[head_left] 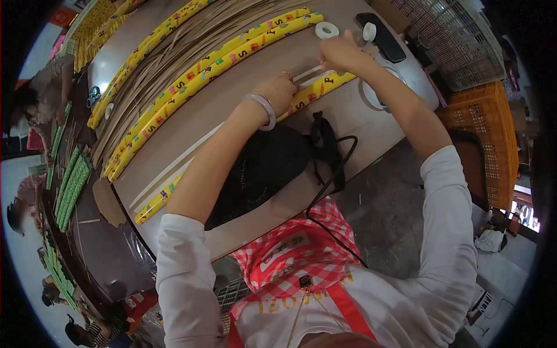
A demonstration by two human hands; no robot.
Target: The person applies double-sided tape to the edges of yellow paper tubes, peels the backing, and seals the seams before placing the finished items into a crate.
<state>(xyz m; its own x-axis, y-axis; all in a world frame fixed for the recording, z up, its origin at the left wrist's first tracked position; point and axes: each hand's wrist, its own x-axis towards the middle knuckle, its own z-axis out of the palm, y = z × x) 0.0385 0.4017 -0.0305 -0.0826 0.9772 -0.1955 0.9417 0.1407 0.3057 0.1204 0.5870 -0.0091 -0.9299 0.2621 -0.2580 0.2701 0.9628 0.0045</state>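
Observation:
A narrow white strip [307,73] runs lengthwise along a yellow printed roll [316,91] on the table. My left hand [277,94], with a bangle at its wrist, is closed on the strip beside the roll. Farther right, my right hand [342,53] has its fingers closed at the strip's other visible stretch; its fingertips are partly hidden. Under my left forearm, the strip and roll reappear toward the near left. A white tape roll [327,30] lies just beyond my right hand. A black cloth-like item [264,165] lies close below my left hand.
More yellow rolls [214,66] and long brown strips [174,75] lie across the table [371,136]. A black phone-like object [384,43] and another small white roll [369,32] are at the far right. Crates [481,127] stand right; people and green rolls [72,185] are left.

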